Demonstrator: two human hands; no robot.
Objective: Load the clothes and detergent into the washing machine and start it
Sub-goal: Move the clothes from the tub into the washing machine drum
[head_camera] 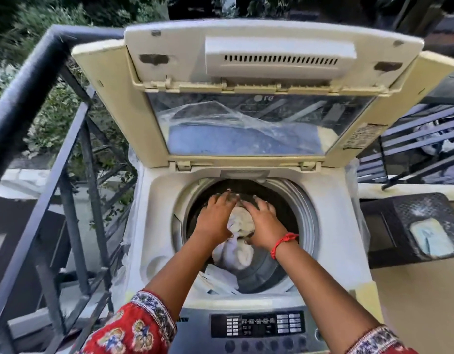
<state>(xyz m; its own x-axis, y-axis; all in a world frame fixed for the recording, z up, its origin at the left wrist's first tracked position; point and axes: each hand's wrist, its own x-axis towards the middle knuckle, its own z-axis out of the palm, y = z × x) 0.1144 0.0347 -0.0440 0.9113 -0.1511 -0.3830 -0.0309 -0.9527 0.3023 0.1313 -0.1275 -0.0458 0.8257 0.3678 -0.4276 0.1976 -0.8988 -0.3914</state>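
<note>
Balcony washing machine (246,175), lid up | left hand (215,215), right hand (264,221): fingers spread, pressing clothes (240,221) into drum

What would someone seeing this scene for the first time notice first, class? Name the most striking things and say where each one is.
Two hands meet at the centre: the left hand and right hand press down on a pale bundle of clothes in the washing machine drum. Above them, the raised lid fills the top of the view. A red thread bracelet circles the right wrist, and a dark railing runs along the left.
</note>
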